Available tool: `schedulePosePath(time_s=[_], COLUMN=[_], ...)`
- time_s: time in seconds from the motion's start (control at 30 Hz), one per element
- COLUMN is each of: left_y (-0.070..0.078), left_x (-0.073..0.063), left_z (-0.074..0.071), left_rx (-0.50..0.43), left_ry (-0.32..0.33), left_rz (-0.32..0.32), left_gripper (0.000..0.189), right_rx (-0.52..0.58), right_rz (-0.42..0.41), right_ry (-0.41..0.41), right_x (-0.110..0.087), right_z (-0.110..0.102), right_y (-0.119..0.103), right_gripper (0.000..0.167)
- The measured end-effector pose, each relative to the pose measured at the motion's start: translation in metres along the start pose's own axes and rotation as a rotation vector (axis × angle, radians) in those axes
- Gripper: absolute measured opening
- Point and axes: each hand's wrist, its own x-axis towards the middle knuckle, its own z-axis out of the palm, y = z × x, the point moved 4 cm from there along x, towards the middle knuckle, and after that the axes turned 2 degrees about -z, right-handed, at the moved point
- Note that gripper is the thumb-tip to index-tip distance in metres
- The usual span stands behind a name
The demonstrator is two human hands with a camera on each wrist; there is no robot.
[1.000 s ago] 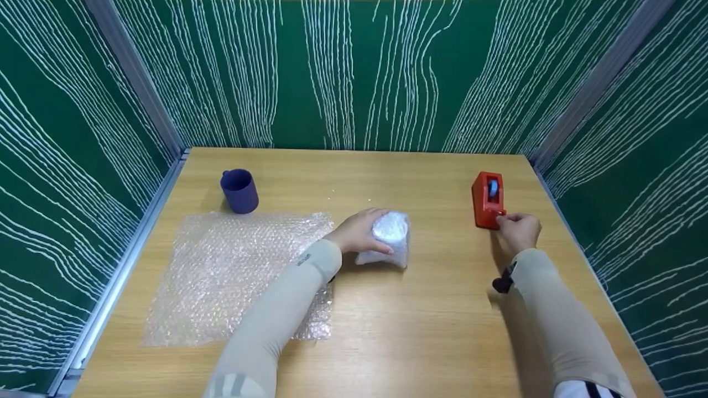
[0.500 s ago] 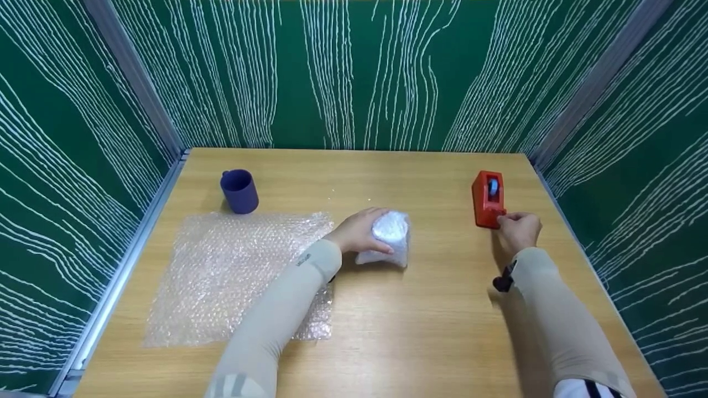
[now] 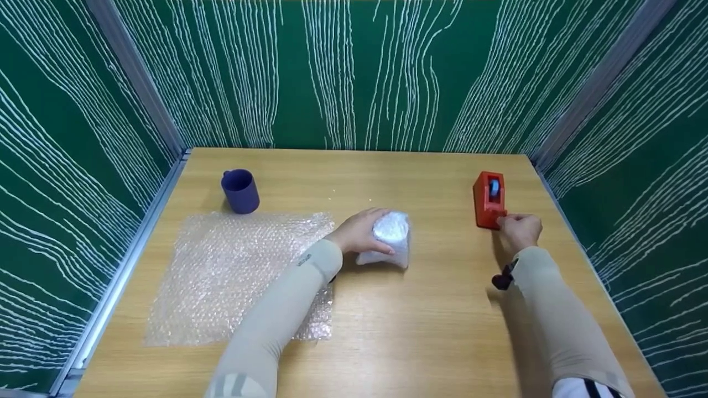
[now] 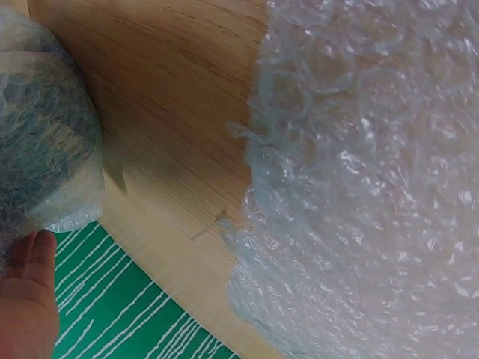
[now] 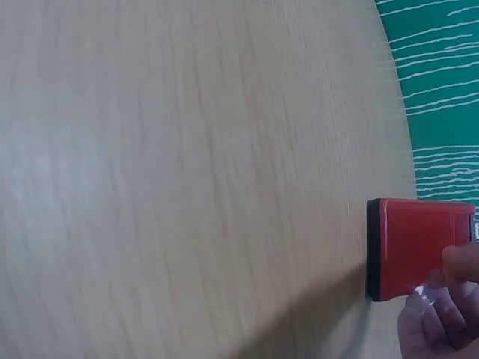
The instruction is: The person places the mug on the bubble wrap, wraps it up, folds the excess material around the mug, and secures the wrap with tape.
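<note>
My left hand (image 3: 359,232) grips a bubble-wrapped bundle (image 3: 394,243) near the middle of the table, thumb on the near side and fingers at the far side. In the left wrist view the bundle (image 4: 49,142) looks dark beneath its clear wrap. On the right, my right hand (image 3: 521,231) is at the front end of a red tape dispenser (image 3: 481,207), which bears a blue-cored roll. A small clear piece of tape (image 5: 424,294) shows between its thumb and fingers in the right wrist view, against the dispenser's front.
A flat sheet of bubble wrap (image 3: 221,276) covers the left part of the wooden table (image 3: 420,342), partly under my left forearm. Behind it stands a dark purple mug (image 3: 242,196). Green panels with white lines (image 3: 387,72) enclose the back and both sides.
</note>
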Motion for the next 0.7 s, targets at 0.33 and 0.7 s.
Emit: schedulePosePath(time_s=[0.33,0.7], left_y=[-0.003,-0.002], left_x=[0.001,0.001], left_z=[0.0,0.001], left_rx=[-0.017,-0.026], left_ry=[0.013,0.008], left_rz=[-0.001,0.016], left_gripper=[0.112,0.11], right_rx=[-0.004,-0.055], right_rz=[-0.052,-0.267], right_ry=[-0.083,-0.249], right_x=[-0.022,-0.049], right_z=[0.009,0.038], right_y=[-0.005,-0.016], right_gripper=[0.054,0.052])
